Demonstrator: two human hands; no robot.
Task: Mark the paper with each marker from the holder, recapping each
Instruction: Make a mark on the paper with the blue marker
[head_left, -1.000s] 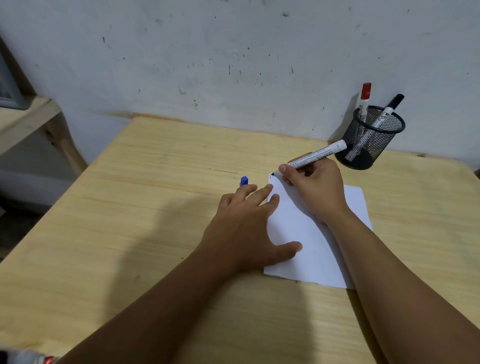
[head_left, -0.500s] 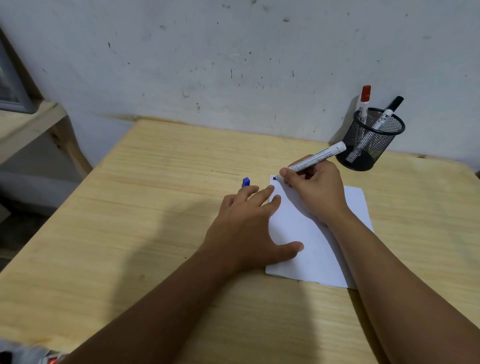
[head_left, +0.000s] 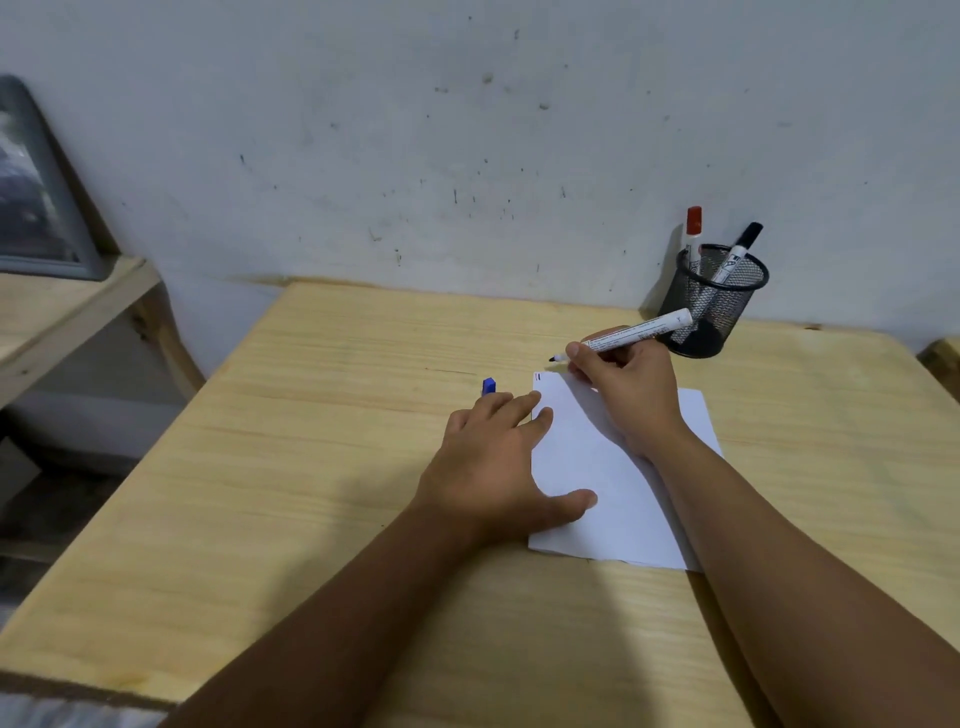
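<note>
I count three markers and one loose cap on my feed. My right hand (head_left: 626, 387) is closed around one uncapped marker (head_left: 631, 332), pinched between thumb and fingers, its dark tip pointing left and held just clear of the far left corner of the paper (head_left: 613, 467). The single white sheet lies flat on the wooden table (head_left: 322, 467); near that corner I can make out two short marks (head_left: 538, 378), one reddish and one dark. My left hand (head_left: 493, 462) lies palm down with fingers spread, flat on the table and overlapping the sheet's left edge, thumb resting on the paper; it grips nothing that I can see. One blue cap (head_left: 489, 386) stands just beyond its fingertips, touching or nearly so. The other two markers stand in the black mesh holder (head_left: 714, 299) at the far right against the wall: one red-capped marker (head_left: 693, 236) upright and one black-capped marker (head_left: 737, 252) leaning right, both with caps on. The holder sits just behind my right hand.
</note>
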